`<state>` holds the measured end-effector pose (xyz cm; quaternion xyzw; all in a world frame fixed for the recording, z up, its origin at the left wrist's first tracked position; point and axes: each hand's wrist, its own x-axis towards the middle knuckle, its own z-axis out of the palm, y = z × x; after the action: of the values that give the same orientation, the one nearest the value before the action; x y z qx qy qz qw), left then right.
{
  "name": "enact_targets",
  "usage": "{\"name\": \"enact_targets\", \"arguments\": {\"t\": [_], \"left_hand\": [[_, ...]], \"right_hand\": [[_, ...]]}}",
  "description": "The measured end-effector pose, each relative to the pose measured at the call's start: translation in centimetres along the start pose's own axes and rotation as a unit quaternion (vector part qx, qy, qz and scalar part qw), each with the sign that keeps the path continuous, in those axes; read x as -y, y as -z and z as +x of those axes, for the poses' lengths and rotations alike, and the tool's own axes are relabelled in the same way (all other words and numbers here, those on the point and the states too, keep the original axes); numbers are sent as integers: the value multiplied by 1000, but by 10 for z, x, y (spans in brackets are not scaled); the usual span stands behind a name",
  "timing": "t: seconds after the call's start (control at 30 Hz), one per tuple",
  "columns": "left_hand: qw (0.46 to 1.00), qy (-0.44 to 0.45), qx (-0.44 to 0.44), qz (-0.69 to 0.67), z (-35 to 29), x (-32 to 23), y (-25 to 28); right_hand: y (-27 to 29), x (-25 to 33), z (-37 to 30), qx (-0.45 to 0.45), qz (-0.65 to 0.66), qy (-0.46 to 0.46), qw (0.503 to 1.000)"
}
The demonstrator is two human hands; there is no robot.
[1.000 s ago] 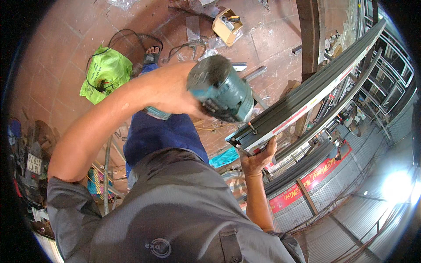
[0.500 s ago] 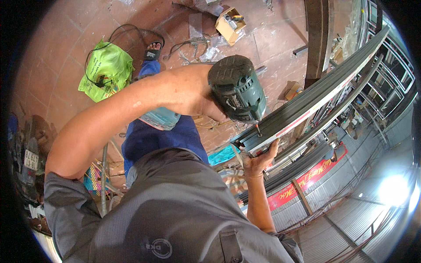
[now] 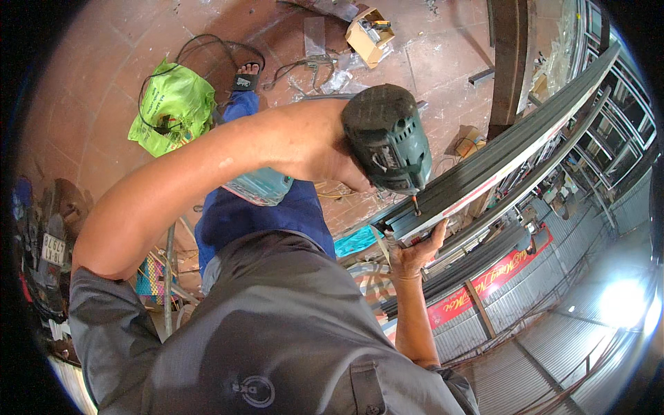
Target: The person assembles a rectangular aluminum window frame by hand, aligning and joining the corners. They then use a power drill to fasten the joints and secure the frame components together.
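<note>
My left hand (image 3: 342, 166) is closed round a dark green and black power drill (image 3: 391, 142), which hides most of my fingers. From the drill's nose an orange-tinted driver bit (image 3: 416, 205) points down at the near end of a long dark metal profile (image 3: 512, 146) with a pale lower edge. Whether the tip touches the metal I cannot tell. My right hand (image 3: 409, 259) grips that near end from below, thumb up along its side. A thin pale strip (image 3: 381, 243) sticks up beside its fingers. Partly hidden under my left forearm is a light teal object (image 3: 261, 187).
Beyond the profile more long bars (image 3: 546, 178) run alongside, with stacked frames (image 3: 609, 131) farther right. A brown post (image 3: 508, 62) stands past the drill. On the tiled floor are a lime-green bag (image 3: 173, 107), black cables and an open cardboard box (image 3: 368, 45).
The view has shifted slightly, so everything sits a little farther right. The drill has also moved slightly right. Both hands keep their grips.
</note>
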<state>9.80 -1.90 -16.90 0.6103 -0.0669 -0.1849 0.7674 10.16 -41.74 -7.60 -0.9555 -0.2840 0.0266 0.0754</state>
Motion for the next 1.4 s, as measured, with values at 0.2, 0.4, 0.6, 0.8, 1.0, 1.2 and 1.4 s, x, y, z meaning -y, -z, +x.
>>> {"name": "enact_targets", "arguments": {"t": [0.2,0.4,0.6,0.8,1.0,1.2,1.4], "left_hand": [[997,-26,-11,77,1,1,3],[976,211,48,-1,-4,-29,9],[955,275,3,-108,-10,-57,15],[929,310,-199,19,-87,-17,63],[879,175,-397,199,-197,35,-17],[869,249,-368,217,-264,59,-149],[876,185,-341,286,-290,61,-226]], "right_hand": [[-10,-2,-1,-80,124,-127,981],[-6,0,-3,-2,0,13,1000],[5,7,6,7,-50,25,998],[18,16,17,-33,22,57,998],[46,28,56,22,43,215,975],[57,57,49,44,-1,236,971],[36,59,31,-43,-8,265,963]]}}
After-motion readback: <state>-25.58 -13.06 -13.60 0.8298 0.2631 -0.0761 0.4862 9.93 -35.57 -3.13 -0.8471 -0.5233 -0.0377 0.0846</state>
